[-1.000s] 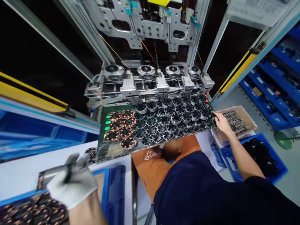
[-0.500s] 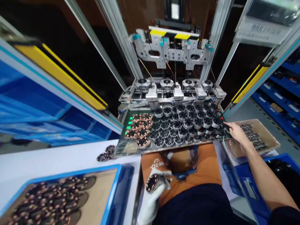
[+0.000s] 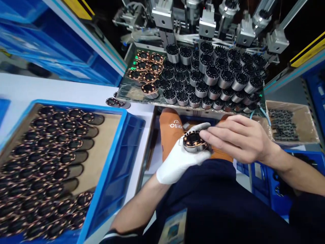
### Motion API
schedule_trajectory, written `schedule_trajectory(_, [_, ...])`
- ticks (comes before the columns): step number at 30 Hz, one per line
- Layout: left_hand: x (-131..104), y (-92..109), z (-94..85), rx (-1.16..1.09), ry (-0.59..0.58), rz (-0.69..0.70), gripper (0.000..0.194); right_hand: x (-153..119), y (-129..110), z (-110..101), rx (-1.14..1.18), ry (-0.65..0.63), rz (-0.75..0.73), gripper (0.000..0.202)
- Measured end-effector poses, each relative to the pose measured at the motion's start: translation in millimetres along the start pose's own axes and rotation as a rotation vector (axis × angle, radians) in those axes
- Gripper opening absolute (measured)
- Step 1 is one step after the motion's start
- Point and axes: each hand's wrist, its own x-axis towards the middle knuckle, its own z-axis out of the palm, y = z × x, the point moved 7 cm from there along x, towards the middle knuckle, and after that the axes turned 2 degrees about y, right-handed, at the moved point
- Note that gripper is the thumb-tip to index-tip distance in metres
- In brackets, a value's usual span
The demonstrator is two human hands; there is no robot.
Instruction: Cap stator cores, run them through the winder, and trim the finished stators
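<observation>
Holds a copper-wound ring [image 3: 194, 142] in the gloved left hand [image 3: 182, 154], curled beneath and around its metal side, above the lap and in front of the dark board [image 3: 133, 92]. Brings the bare right hand [image 3: 240, 137] in from the other side, with fingers extended close together and tips at the ring's upper edge; seems to touch it there, though too blurred to tell whether in a pinch. Carries on the board, at its left end, a group of wound parts [image 3: 149, 77], and over the rest, many cylinders [image 3: 212, 76] with bright metal sides, some stacked. Includes, behind the board, a metal fixture [image 3: 207, 27]. Shows at left a blue bin [image 3: 123, 123] filled largely with coils [image 3: 62, 140], and, beside the board on the white table [image 3: 76, 89], loose rings [image 3: 113, 101]. Places at right an open box [image 3: 304, 125] of small parts [image 3: 283, 125], near another blue container [image 3: 313, 156].
</observation>
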Motion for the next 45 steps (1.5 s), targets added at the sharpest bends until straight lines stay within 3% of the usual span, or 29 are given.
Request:
schedule_trajectory(6, [-8,0,6.6,-0.569,-0.022,-0.162,0.064,-32,2,-2,0.15,-0.003,0.199,0.034])
schedule_trajectory(11, [-2,-8,4.7,-0.598,-0.001,-0.178,0.045,-50,-4,7,0.271,0.027,0.366,0.042])
schedule_trajectory(15, [1,-7,1.3,-0.594,-0.013,-0.188,0.049,-52,-4,23,0.218,0.068,0.4,0.045])
schedule_trajectory(18, [5,-6,-1.5,-0.655,-0.017,-0.172,0.05,-50,1,27,0.17,0.064,0.423,0.037])
schedule_trajectory(21, [10,-10,-11.9,-0.667,0.063,-0.112,0.045,-49,4,27,0.238,0.04,0.427,0.024])
schedule_trajectory(24, [14,-13,-21.8,-0.628,0.122,-0.066,0.038,-54,6,25,0.296,0.127,0.458,0.022])
schedule_trajectory(28, [21,-15,-21.3,-0.696,0.071,-0.083,0.038,-56,11,29,0.146,0.299,0.48,0.045])
schedule_trajectory(34, [23,-15,-12.3,-0.769,-0.036,-0.093,0.037,-45,17,50,0.183,0.147,0.43,0.037])
schedule_trajectory(38, [23,-19,-12.8,-0.746,-0.012,-0.103,0.039,-50,20,54,0.231,0.08,0.45,0.023])
schedule_trajectory(40, [25,-22,-19.6,-0.635,0.062,-0.086,0.037,-53,20,60,0.322,0.043,0.491,0.014])
schedule_trajectory(42, [29,-25,-31.3,-0.427,0.184,-0.033,0.036,-54,18,68,0.571,0.078,0.579,0.013])
schedule_trajectory(45, [33,-22,-40.1,-0.222,0.301,0.07,0.05,-50,13,83,1.217,0.37,0.771,0.011])
